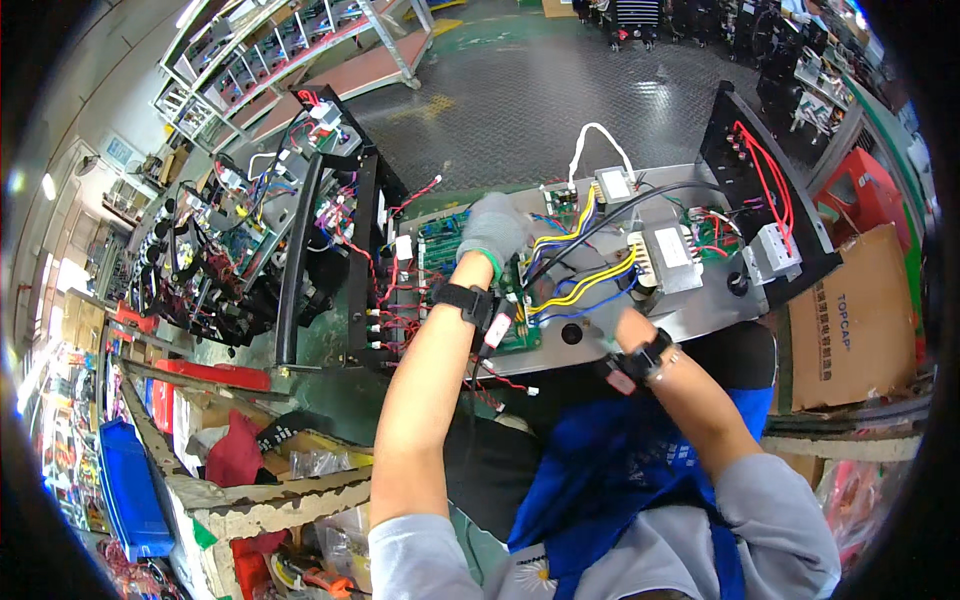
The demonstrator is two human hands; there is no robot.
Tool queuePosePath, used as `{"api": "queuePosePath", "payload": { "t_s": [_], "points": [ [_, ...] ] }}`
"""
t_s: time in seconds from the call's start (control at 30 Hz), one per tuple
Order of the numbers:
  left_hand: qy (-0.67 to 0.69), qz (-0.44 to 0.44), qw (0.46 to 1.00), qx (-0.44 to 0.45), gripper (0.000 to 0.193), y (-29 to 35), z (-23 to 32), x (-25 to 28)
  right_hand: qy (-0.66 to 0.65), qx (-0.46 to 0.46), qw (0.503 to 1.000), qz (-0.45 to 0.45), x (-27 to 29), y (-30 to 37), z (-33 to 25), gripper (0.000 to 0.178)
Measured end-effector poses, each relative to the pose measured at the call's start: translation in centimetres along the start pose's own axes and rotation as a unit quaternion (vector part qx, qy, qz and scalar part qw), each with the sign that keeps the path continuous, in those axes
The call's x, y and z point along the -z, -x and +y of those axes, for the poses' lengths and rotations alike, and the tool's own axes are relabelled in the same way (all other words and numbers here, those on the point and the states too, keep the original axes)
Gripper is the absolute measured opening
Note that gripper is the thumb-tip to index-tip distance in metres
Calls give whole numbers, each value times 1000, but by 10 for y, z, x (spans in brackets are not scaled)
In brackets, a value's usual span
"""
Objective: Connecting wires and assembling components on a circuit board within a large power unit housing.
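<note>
An open metal chassis (600, 345) with black end panels lies across in front of me. My left hand (493, 228), in a grey knit glove, reaches over the green circuit board (440, 245) on its left half. The glove's back faces up and hides the fingertips, so what they touch is unclear. My right hand (634, 328) is at the near edge, close to the larger transformer (672, 258); its fingers are not clearly visible. Yellow and blue wires (590, 290) run from that transformer towards the board. A black cable (620, 208) arches over the middle.
To the left stands another chassis full of wiring (265, 200). A cardboard box (855, 320) and a red plastic bin (865, 195) are at the right. Near my left side is a worn-edged wooden shelf (270, 495). A metal rack (290, 55) stands further back.
</note>
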State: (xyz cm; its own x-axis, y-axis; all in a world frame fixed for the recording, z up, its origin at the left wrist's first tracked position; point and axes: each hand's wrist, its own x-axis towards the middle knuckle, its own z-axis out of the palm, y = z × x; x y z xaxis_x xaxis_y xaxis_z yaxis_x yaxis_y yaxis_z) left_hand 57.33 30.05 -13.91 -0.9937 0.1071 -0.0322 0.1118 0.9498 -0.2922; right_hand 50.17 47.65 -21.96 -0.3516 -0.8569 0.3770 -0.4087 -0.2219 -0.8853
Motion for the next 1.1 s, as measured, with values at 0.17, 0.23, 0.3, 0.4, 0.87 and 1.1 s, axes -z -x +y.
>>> {"api": "queuePosePath", "payload": {
  "t_s": [0.17,0.23,0.3,0.4,0.87,1.1],
  "points": [
    [476,254,702,465,21,28,23,-6,361,10,931,-59,12,64,-61,26],
    [584,282,616,446,21,30,35,0,272,63,952,-129,29,70,-119,18],
    [619,291,585,435,21,40,47,17,121,18,952,-281,56,52,-166,18],
    [660,305,542,420,21,53,57,22,224,84,951,-196,67,-2,-214,27],
    [774,318,389,384,15,36,32,29,119,-249,903,-329,38,-133,-103,28],
    [822,274,362,343,24,26,32,31,303,176,866,-356,73,-138,-54,23]
  ]
}}
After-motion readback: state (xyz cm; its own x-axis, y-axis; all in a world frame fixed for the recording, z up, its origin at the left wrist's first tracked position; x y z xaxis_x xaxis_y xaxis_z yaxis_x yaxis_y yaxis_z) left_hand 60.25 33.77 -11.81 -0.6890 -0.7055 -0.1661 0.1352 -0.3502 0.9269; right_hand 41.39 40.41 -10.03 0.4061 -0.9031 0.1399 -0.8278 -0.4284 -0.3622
